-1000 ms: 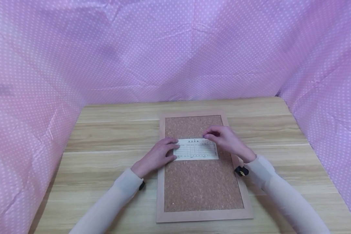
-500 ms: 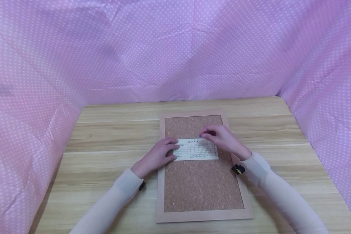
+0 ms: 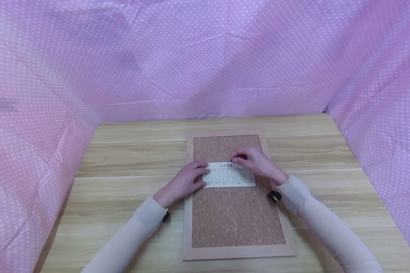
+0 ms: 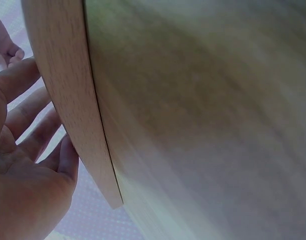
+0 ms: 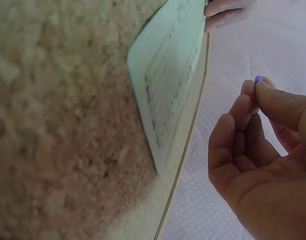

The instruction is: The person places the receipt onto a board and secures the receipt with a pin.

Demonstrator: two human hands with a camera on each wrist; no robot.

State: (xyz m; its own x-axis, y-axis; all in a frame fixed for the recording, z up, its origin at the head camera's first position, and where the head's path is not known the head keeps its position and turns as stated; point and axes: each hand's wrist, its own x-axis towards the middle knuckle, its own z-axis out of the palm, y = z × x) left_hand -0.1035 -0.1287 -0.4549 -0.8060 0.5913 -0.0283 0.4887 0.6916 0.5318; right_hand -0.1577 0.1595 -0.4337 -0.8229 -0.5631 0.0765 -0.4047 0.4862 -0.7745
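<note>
A printed paper form lies across the upper half of a wood-framed cork board. My left hand reaches over the board's left frame, its spread fingertips pressing the form's left edge. Just above the form's top edge, near its middle, is my right hand. Its thumb and index finger pinch a small purple pushpin, mostly hidden by the fingertips. In the right wrist view the form tilts away along the cork. The left wrist view has the left hand beside the wooden frame.
The board rests on a light wood-grain table. Pink polka-dot cloth hangs behind the table and along both sides. A black wrist device sits under the right cuff, over the board's right frame.
My right hand has slid left along the form's top edge with the pushpin, from near its right part toward its middle. The left hand and the form stay where they were.
</note>
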